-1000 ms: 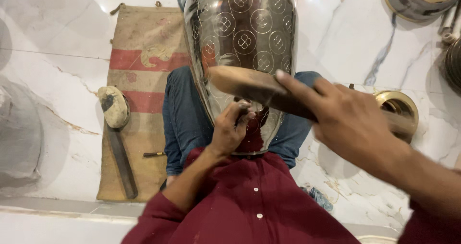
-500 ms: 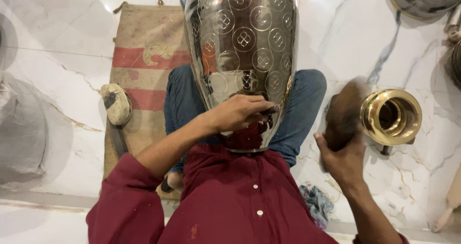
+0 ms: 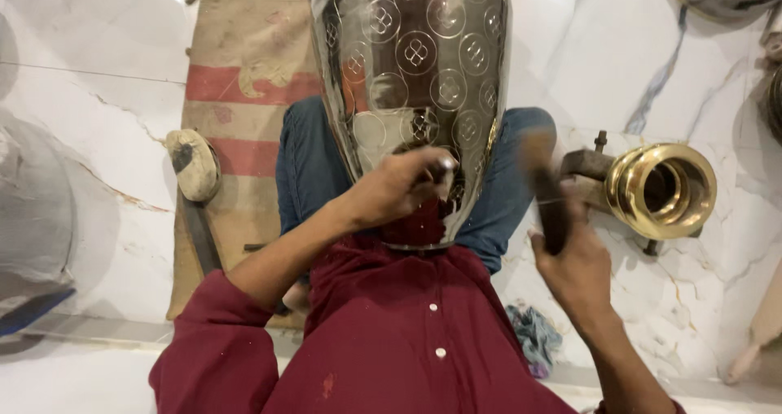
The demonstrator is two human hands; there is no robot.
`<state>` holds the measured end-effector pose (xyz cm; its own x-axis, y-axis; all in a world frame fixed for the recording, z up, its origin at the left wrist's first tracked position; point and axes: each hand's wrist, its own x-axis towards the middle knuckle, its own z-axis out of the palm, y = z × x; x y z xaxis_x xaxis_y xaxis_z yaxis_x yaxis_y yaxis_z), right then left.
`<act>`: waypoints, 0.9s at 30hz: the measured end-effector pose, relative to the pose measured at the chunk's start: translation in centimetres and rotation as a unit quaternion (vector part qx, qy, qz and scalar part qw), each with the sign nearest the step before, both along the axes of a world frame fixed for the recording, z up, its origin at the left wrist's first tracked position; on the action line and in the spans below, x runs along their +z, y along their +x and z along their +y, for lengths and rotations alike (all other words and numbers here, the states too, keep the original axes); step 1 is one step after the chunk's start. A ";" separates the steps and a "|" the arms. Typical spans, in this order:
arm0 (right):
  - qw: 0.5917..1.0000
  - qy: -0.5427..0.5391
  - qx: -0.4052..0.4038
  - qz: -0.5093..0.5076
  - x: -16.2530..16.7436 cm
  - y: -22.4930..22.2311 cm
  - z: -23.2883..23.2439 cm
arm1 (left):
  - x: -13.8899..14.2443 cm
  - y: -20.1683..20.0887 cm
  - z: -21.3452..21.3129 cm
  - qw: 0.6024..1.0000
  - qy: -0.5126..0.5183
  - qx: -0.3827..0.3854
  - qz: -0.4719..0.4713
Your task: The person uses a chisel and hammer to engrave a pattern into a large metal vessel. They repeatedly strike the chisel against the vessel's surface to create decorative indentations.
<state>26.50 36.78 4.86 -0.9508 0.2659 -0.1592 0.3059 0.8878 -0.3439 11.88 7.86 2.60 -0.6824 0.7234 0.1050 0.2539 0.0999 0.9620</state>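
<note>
A tall shiny metal vase [image 3: 411,64] with engraved circle patterns rests against my lap, its narrow end toward my dark red shirt. My left hand [image 3: 399,186] presses a small metal punch [image 3: 444,170] against the vase's lower wall. My right hand [image 3: 574,263] grips a wooden mallet [image 3: 544,186], blurred by motion, raised just right of the vase. My knees in blue jeans [image 3: 305,162] flank the vase.
A worn sack with red stripes [image 3: 236,96] lies on the marble floor at left, with a hammer-like tool [image 3: 194,178] on it. A polished brass fitting [image 3: 660,190] sits at right. A crumpled rag [image 3: 533,337] lies near my right elbow. Grey metal vessels sit at the edges.
My right hand swung the mallet away from the vase to the right, then back up toward it. My left hand shifted slightly on the punch against the vase.
</note>
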 end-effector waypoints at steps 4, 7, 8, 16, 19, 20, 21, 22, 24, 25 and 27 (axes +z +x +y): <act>0.996 0.008 0.084 0.017 -0.8 -0.3 -0.5 | -0.5 -0.6 0.1 0.990 -0.001 -0.054 0.131; 0.988 0.121 0.087 -0.045 -1.1 -0.2 0.1 | -0.8 -1.1 0.1 0.982 -0.037 -0.071 0.171; 0.998 0.022 0.051 0.034 -1.1 -0.2 0.4 | -0.9 -1.3 0.1 0.981 -0.041 -0.074 0.175; 0.975 0.037 0.157 0.155 -0.5 -0.3 1.8 | -1.0 -1.1 -0.2 0.970 -0.066 -0.094 0.213; 0.984 -0.088 0.041 0.152 0.1 -0.6 1.4 | -0.7 -1.2 -0.4 0.975 -0.026 -0.098 0.198; 0.984 -0.068 0.061 0.155 0.4 -0.6 1.2 | -0.7 -1.2 -0.5 0.975 -0.024 -0.095 0.199; 0.983 -0.050 0.080 0.158 0.8 -0.7 1.0 | -0.6 -1.2 -0.6 0.975 -0.023 -0.093 0.201; 0.982 -0.033 0.094 0.160 1.2 -0.7 0.8 | -0.5 -1.1 -0.7 0.975 -0.022 -0.096 0.201; 0.970 -0.082 0.115 0.200 2.2 -1.2 0.3 | -0.6 -0.9 -0.9 0.981 -0.020 -0.087 0.173; 0.963 -0.107 0.124 0.214 2.9 -1.4 0.0 | -0.8 -0.5 -1.1 0.984 -0.018 -0.083 0.154; 0.976 -0.035 0.139 0.166 4.5 -2.3 -0.4 | -1.3 0.2 -1.4 0.981 0.026 -0.040 0.189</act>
